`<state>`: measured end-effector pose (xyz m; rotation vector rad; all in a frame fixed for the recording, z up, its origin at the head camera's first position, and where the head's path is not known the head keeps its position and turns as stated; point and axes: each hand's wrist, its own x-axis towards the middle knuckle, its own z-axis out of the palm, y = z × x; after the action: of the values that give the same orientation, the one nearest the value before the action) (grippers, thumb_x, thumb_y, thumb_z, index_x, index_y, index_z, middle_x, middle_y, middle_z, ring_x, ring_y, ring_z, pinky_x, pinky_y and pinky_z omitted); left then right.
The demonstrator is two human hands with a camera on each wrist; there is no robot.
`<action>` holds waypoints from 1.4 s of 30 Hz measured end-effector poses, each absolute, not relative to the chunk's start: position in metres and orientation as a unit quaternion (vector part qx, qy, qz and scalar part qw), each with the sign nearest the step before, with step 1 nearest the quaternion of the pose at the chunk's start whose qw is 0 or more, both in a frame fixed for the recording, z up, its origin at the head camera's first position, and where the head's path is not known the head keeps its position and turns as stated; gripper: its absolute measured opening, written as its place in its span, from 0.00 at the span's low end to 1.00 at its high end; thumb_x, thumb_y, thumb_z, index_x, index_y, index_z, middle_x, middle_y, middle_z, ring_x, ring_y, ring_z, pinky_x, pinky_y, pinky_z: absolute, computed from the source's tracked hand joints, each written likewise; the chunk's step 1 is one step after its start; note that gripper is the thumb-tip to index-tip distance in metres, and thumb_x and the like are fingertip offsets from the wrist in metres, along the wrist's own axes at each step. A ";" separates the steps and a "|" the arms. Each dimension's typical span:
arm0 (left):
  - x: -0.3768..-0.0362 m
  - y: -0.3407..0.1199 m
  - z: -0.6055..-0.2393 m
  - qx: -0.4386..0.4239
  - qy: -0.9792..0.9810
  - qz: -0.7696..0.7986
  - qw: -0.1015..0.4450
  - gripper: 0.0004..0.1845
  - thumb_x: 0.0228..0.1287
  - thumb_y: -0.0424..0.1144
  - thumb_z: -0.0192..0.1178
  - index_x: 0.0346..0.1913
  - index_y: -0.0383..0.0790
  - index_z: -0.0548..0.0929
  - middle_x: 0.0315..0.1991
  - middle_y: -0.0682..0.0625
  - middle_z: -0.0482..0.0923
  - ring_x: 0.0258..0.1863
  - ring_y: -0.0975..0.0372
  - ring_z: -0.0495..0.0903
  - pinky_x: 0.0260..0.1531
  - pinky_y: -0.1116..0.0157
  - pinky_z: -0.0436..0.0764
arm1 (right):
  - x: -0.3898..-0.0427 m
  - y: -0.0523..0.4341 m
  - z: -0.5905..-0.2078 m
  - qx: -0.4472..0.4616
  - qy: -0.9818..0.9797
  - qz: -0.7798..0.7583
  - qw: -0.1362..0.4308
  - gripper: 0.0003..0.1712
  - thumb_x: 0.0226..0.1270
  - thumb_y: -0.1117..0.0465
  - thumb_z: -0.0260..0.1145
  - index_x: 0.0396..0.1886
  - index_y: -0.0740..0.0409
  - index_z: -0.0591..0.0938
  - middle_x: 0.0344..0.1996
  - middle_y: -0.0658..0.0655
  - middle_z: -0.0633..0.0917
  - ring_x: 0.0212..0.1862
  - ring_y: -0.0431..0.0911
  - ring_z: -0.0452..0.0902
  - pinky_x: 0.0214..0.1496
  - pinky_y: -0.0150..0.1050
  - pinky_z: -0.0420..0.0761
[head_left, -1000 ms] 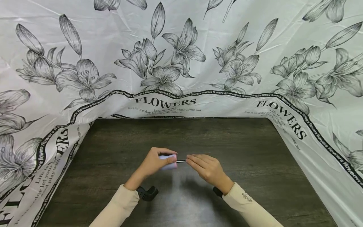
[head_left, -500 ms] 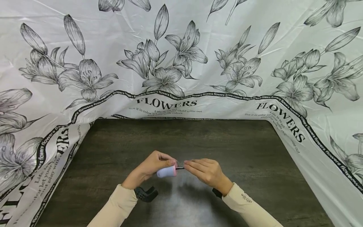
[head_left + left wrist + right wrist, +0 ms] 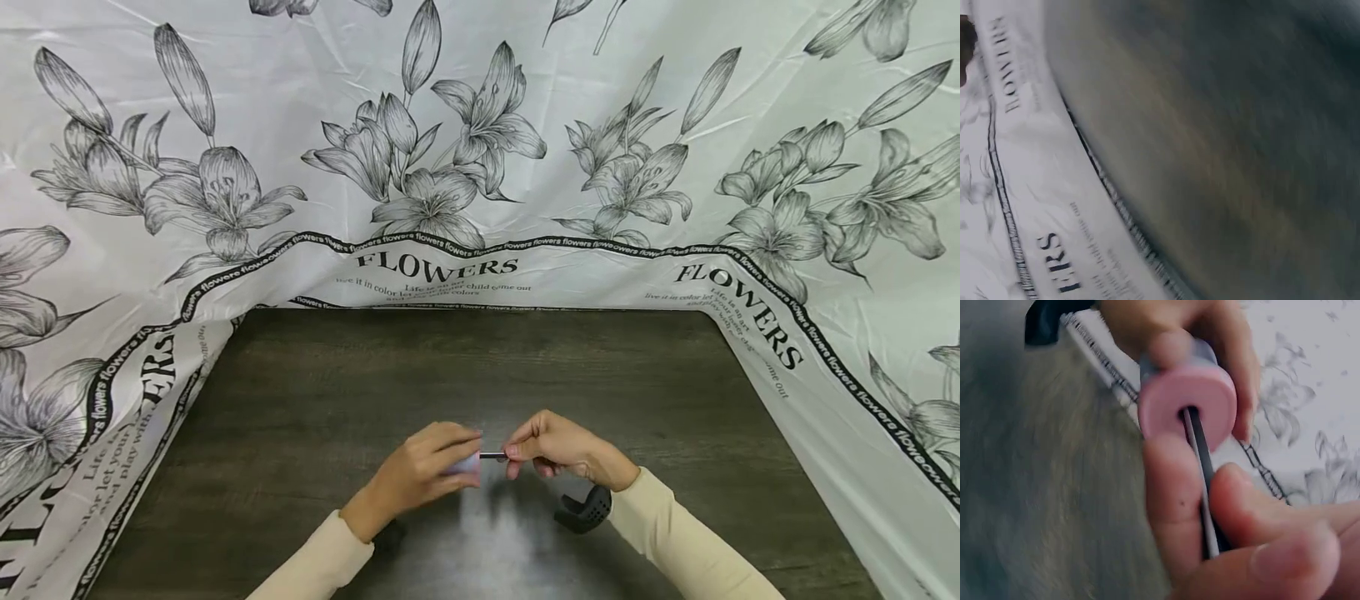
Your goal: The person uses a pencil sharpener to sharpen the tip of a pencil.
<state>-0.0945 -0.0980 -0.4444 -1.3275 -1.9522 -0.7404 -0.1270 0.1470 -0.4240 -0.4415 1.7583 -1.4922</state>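
Observation:
My left hand (image 3: 416, 471), its back turned up, grips a lavender pencil sharpener (image 3: 468, 465) with a pink end. In the right wrist view that round pink face (image 3: 1159, 403) has a hole at its middle, and a slim dark pencil (image 3: 1205, 456) runs into it. Thumb and fingers of my right hand (image 3: 558, 446) pinch the outer part of the pencil, a short way from the hole. Both things are held above the table, roughly level, between the two hands. The pencil's inner end is hidden inside the sharpener. In the left wrist view neither thing shows.
A dark wood-grain table (image 3: 480, 358) lies beneath the hands. White cloth (image 3: 637, 192) printed with lilies and lettering borders it at the back and sides. Below the right wrist hangs a black wrist mount (image 3: 585, 510).
My left hand has rolled over, bringing its back upward around the sharpener. The right hand has turned from flat fingers to a thumb-and-finger pinch. Both are slightly nearer the body.

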 end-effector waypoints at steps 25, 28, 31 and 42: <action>-0.116 -0.124 -0.422 -0.181 -0.760 -0.601 -0.168 0.19 0.64 0.45 0.63 0.47 0.32 0.84 0.46 0.39 0.83 0.42 0.60 0.79 0.33 0.64 0.80 | -0.123 0.124 -0.454 -0.515 0.689 -0.172 -0.479 0.12 0.71 0.63 0.59 0.41 0.59 0.88 0.35 0.53 0.89 0.33 0.42 0.85 0.36 0.33 0.82; -0.114 -0.122 -0.425 -0.175 -0.758 -0.609 -0.158 0.18 0.62 0.43 0.64 0.47 0.30 0.84 0.44 0.39 0.83 0.39 0.59 0.80 0.33 0.64 0.81 | -0.122 0.124 -0.456 -0.514 0.695 -0.172 -0.472 0.12 0.71 0.62 0.58 0.39 0.58 0.88 0.32 0.51 0.89 0.27 0.39 0.83 0.28 0.29 0.79; -0.110 -0.117 -0.426 -0.172 -0.776 -0.596 -0.112 0.17 0.58 0.42 0.68 0.46 0.34 0.86 0.43 0.39 0.84 0.34 0.59 0.81 0.31 0.63 0.81 | -0.119 0.125 -0.454 -0.512 0.737 -0.224 -0.381 0.11 0.71 0.60 0.58 0.37 0.59 0.86 0.29 0.51 0.88 0.24 0.37 0.81 0.25 0.25 0.77; -0.095 -0.102 -0.435 -0.506 -0.752 -0.281 0.316 0.19 0.51 0.43 0.71 0.43 0.34 0.85 0.43 0.43 0.82 0.43 0.57 0.82 0.44 0.67 0.80 | -0.131 0.149 -0.430 -0.311 0.677 -0.578 0.333 0.18 0.72 0.64 0.56 0.46 0.80 0.78 0.22 0.47 0.84 0.08 0.32 0.54 0.11 0.30 0.57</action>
<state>-0.0950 -0.1022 -0.4354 -1.3323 -1.9800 -0.7408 -0.1307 0.1486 -0.4304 -0.8125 1.7674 -1.5095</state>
